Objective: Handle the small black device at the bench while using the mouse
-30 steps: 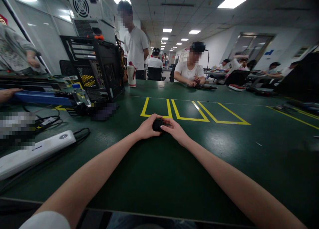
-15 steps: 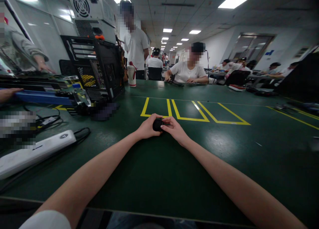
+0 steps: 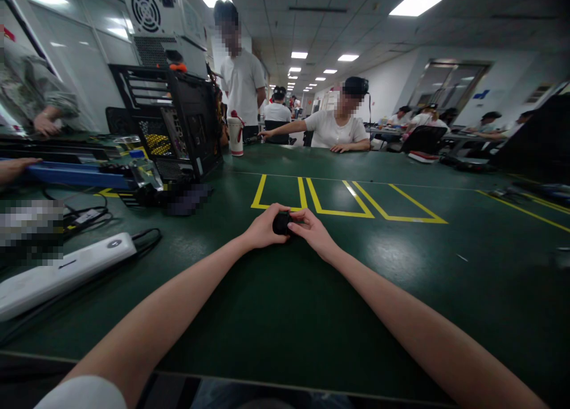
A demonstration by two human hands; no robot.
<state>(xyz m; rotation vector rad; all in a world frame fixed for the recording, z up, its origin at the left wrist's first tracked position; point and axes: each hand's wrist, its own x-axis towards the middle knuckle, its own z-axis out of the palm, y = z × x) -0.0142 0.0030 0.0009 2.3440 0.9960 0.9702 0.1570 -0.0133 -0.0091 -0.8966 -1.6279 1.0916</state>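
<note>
A small black rounded object [image 3: 281,224] is held between my two hands, over the green table [image 3: 267,314]. My left hand [image 3: 263,226] curls round its left side, thumb below and fingers above. From the right, my right hand [image 3: 312,231] pinches its edge with thumb and fingertips. What kind of thing it is I cannot make out, since the fingers cover part of it. Just beyond my hands, yellow tape outlines [image 3: 342,213] mark the tabletop.
At the left stand a black computer case [image 3: 178,118] with a power supply [image 3: 164,11] on top, and a white power strip [image 3: 66,272] with cables. A white cup [image 3: 236,136] is farther back. Across the table sits a person [image 3: 341,124]; another person [image 3: 243,76] stands behind.
My hands and the black object have hardly moved. The seated person across the table has stretched an arm out towards the cup. The person at far left has drawn a hand back.
</note>
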